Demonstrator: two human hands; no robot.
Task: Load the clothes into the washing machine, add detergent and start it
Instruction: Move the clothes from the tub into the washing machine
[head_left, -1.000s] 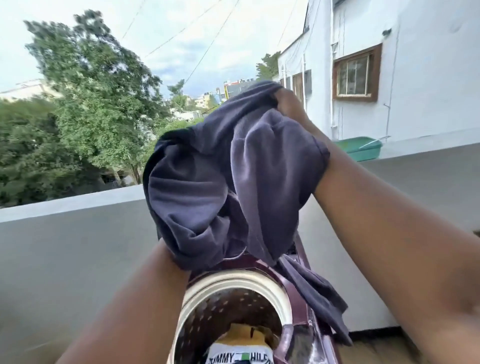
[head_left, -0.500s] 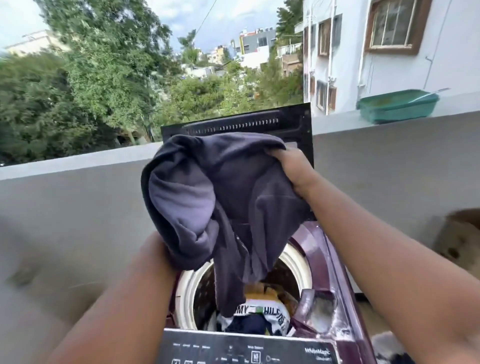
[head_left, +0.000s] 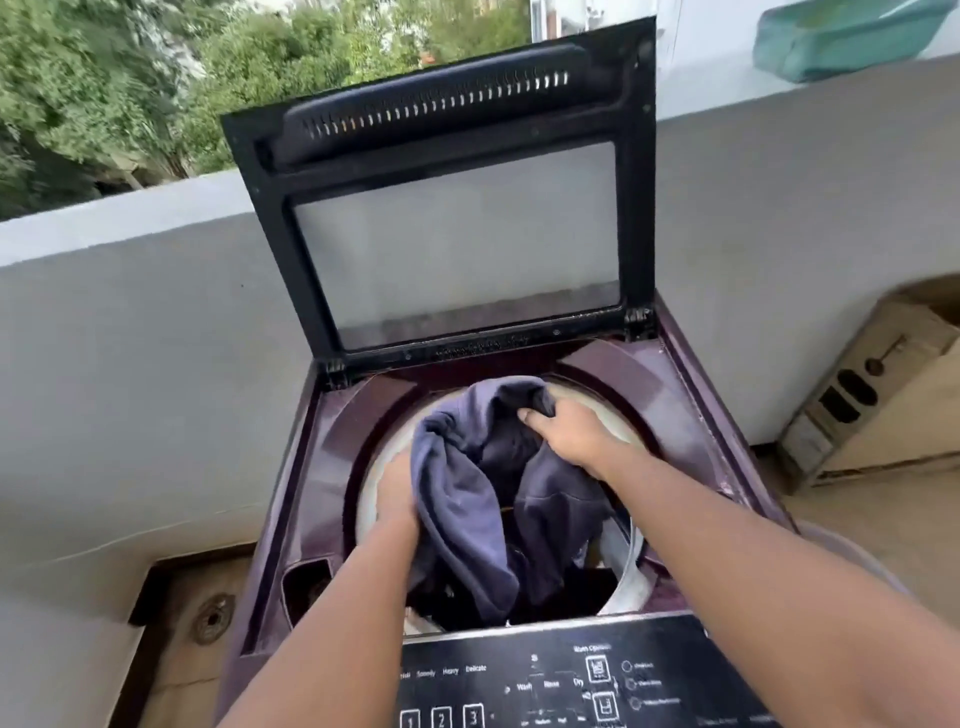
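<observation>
Over the round drum mouth of the maroon top-loading washing machine (head_left: 322, 467), both hands grasp a crumpled navy cloth garment (head_left: 467, 499): left hand (head_left: 396, 493) at its left edge, right hand (head_left: 571, 434) on top. Loading is underway; detergent and starting remain.

A maroon top-loading washer (head_left: 691, 395) is standing against a grey wall with its lid (head_left: 447, 208) propped open, nearly upright, showing a frosted window in a black frame. A crumpled navy garment (head_left: 467, 499) is hanging over the round cream drum rim (head_left: 366, 499), draping down into the drum. The left hand (head_left: 397, 493) is gripping its left fold; the right hand (head_left: 571, 434) is gripping its upper right part. A black control panel (head_left: 571, 675) with white labels is running along the near edge.
</observation>
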